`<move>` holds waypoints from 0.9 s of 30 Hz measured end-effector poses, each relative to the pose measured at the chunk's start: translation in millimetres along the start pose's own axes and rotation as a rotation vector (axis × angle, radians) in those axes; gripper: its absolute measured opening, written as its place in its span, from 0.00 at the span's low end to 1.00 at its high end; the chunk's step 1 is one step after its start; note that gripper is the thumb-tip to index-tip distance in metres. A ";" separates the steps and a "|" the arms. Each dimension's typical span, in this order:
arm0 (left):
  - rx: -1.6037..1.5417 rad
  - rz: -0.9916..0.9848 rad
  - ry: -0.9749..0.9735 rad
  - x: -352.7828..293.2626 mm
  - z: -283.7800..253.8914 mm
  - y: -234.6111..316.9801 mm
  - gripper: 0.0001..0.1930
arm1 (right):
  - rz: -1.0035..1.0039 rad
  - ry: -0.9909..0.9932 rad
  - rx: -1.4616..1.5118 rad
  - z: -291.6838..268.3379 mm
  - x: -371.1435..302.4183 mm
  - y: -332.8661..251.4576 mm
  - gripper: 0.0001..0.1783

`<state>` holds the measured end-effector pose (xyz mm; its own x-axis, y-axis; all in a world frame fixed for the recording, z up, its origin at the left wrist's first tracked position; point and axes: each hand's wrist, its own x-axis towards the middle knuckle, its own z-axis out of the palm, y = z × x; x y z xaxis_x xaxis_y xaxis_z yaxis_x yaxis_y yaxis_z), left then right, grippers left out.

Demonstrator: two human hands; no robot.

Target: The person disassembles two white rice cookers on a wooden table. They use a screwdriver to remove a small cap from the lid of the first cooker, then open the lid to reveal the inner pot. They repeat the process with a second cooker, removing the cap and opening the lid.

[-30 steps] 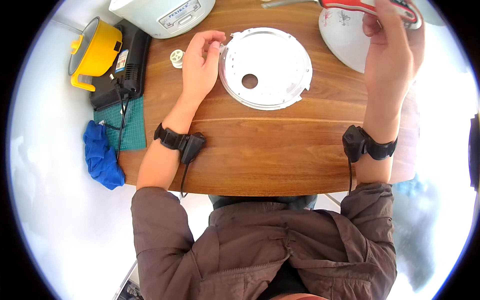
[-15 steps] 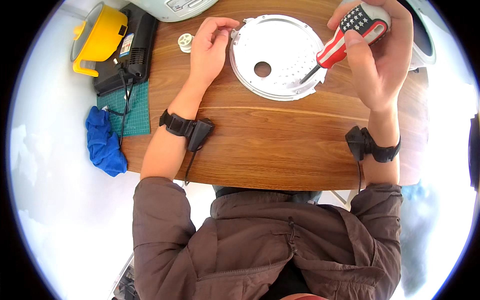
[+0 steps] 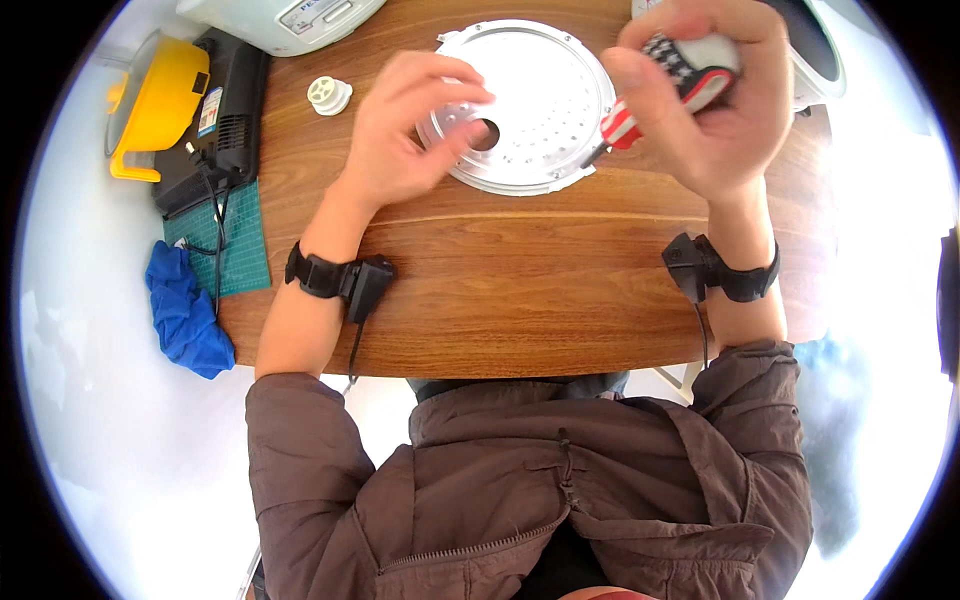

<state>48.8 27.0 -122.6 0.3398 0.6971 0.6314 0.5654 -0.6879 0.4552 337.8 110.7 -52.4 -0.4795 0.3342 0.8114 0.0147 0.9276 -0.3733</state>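
A round white metal disc point(image 3: 535, 85) with a raised rim, a dark round hole and many small holes lies at the far middle of the wooden table. My right hand point(image 3: 715, 110) is wrapped around a screwdriver point(image 3: 628, 125) with a red, white and star-patterned dark handle. Its dark shaft slants down to the disc's near right rim; I cannot tell whether the tip touches. Over the disc's left edge, near the hole, is my left hand point(image 3: 410, 130), thumb and fingers apart and slightly blurred, with nothing I can make out between them.
A small cream spool-like part point(image 3: 329, 95) stands left of my left hand. At the left are a black device point(image 3: 225, 140) with a yellow pot point(image 3: 165, 100) on it, a green mat point(image 3: 245, 250) and a blue cloth point(image 3: 188, 315). A pale appliance point(image 3: 270, 20) stands at the back.
My left hand has come from the disc's far left edge toward me, its fingers parting over the disc near the hole. The screwdriver's shaft has shifted to the rim. The whole view has shifted slightly.
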 end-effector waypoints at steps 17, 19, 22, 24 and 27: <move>-0.072 -0.003 -0.309 -2.5 19.4 15.7 0.14 | -0.037 0.135 0.159 37.5 -7.8 -4.3 0.21; -0.074 -0.013 -0.319 -2.3 19.5 15.5 0.14 | 0.008 0.165 0.222 39.8 -7.9 -8.0 0.21; -0.056 -0.002 -0.283 -4.3 20.7 14.5 0.14 | 0.046 0.103 0.184 34.6 1.3 -18.9 0.22; -0.041 -0.009 -0.279 -3.7 19.6 16.3 0.15 | -0.043 0.037 0.102 32.5 2.2 -11.7 0.22; -0.045 -0.014 -0.286 -3.0 19.3 16.0 0.16 | -0.096 0.065 0.146 36.2 2.0 -9.1 0.22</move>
<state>71.3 17.7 -129.4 0.5338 0.7308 0.4255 0.5399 -0.6818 0.4937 305.0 96.8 -63.7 -0.4151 0.2601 0.8718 -0.1580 0.9231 -0.3506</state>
